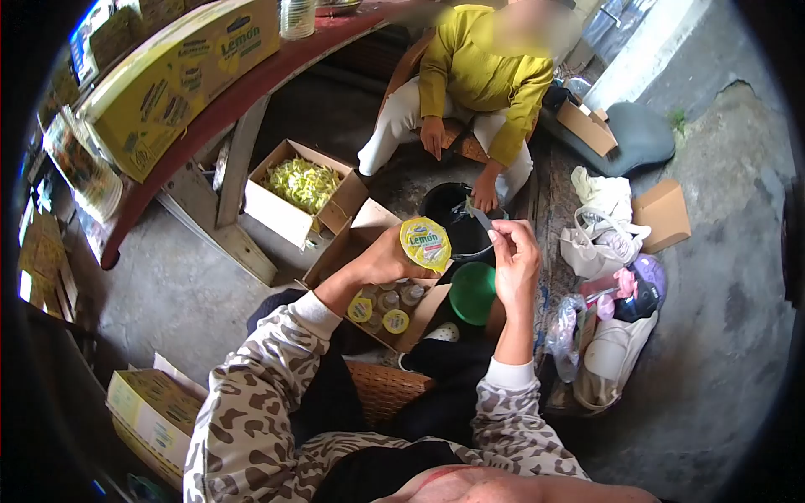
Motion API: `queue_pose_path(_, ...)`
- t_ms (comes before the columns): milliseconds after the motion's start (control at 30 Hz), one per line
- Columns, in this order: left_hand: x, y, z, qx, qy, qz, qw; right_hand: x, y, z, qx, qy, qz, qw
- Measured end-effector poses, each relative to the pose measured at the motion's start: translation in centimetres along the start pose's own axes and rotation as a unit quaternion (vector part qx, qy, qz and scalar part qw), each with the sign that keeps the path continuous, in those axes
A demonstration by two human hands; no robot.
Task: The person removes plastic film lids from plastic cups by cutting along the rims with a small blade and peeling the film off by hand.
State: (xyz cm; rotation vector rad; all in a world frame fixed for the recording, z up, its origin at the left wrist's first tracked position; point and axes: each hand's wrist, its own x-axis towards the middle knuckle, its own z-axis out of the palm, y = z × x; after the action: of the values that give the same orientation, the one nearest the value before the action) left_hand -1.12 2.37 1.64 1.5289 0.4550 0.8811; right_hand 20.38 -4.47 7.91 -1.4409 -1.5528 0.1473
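Curling its fingers around a small round cup with a yellow, glossy lid lettered "Lemon" (425,243), the left hand (381,261) tips that lid towards the wearer, above an open cardboard box (429,317). Most of the cup's body is hidden by the lid and hand. It would probably feel light but weighted if filled; the wall is likely thin plastic that dents under a hard squeeze, and the lid a film easily nicked. A firm wrap just below the rim seems the best hold, more so if the surface is wet.

Just beside it, apart from the cup, the right hand (517,256) pinches a narrow grey metal blade (481,218) between thumb and fingers. The blade looks thin and light, likely stiff, and is safest held well back from its tip.

Below, yellow-lidded cups (395,320) stand in the box, near a round green plastic basin (473,293). Beyond are a round black bucket (425,204) and a cardboard carton (345,199) of crumpled yellow scraps (302,184). Farthest, a seated person in a yellow-green top (478,46) reaches one hand (485,194) over the bucket.
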Motion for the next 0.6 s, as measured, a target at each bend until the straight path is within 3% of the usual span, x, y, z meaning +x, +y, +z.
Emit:
queue_pose_path(133, -0.1, -0.1, 0.2, 0.001, 0.017, -0.003, 1.0, -0.3, -2.8, 0.0, -0.047, -0.034, -0.062, 0.996)
queue_pose_path(300, 0.2, -1.3, 0.3, 0.116, 0.076, 0.069, 0.988, -1.0, -4.4, 0.4, -0.153, -0.051, -0.113, 0.98)
queue_pose_path(400, 0.1, -1.8, 0.9, 0.059, 0.108, 0.065, 0.99, -1.2, -4.8, 0.9, -0.175, -0.042, -0.121, 0.976)
queue_pose_path(600, -0.1, -1.8, 1.9, 0.085, 0.112, 0.074, 0.987, -1.8, -4.6, 1.9, -0.191, -0.05, -0.128, 0.972)
